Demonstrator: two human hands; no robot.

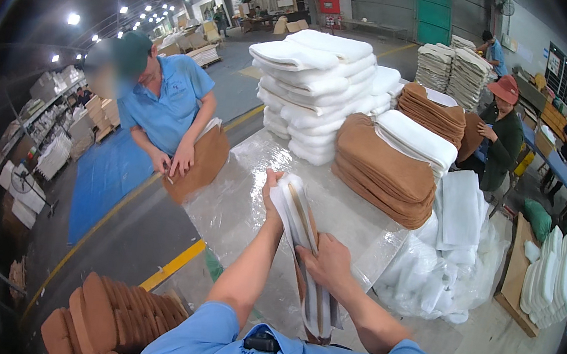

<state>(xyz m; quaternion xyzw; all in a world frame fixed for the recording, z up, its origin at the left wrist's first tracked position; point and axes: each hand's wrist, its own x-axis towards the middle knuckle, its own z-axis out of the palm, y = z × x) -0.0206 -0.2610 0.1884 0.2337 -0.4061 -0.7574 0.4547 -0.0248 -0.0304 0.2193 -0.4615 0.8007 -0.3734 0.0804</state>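
- The left grip (272, 191) is closing around the top end of a white and brown padded bundle (303, 248), and the right grip (329, 259) is pinching the layers at the middle of it; the bundle is standing almost upright between the person's chest and the desk (239, 207)
- The bundle is being made of several thin pieces, so, I think, the inner brown layer could be slipping out if the right fingers are loosening
- The desk is wearing a shiny plastic sheet, so a piece put down there could be sliding toward the edge
- The tall pile of white pads (320, 91) and the brown pile (384, 170) are standing near; an elbow swinging wide could be pushing them over
- A co-worker's hands (173, 160) are pressing a brown piece (198, 164) at the far corner, so the two could be bumping
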